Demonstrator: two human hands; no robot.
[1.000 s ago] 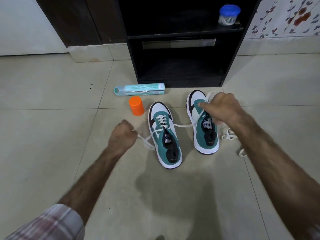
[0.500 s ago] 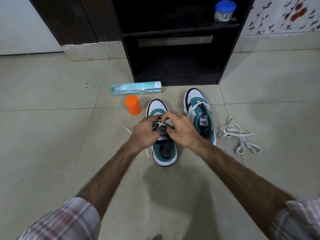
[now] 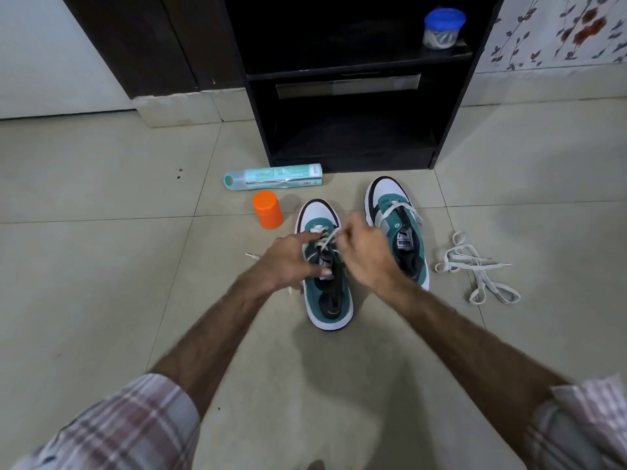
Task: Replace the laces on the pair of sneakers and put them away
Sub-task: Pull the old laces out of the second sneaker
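At frame centre, both hands, left hand (image 3: 288, 262) and right hand (image 3: 364, 252), pinch the soft, limp lace (image 3: 324, 240) on the left sneaker (image 3: 330, 307), probably best gripped near its stiff tips.

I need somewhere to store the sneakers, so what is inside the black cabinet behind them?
The black cabinet holds a blue-lidded jar on its upper shelf. The lower shelf shows nothing, though its dark back corners cannot be made out.

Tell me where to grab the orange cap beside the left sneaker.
Take the orange cap by its round sides, fingers coming down from above. It stands upright on the floor, apart from the tube behind and the sneaker to its right, so both sides are free.
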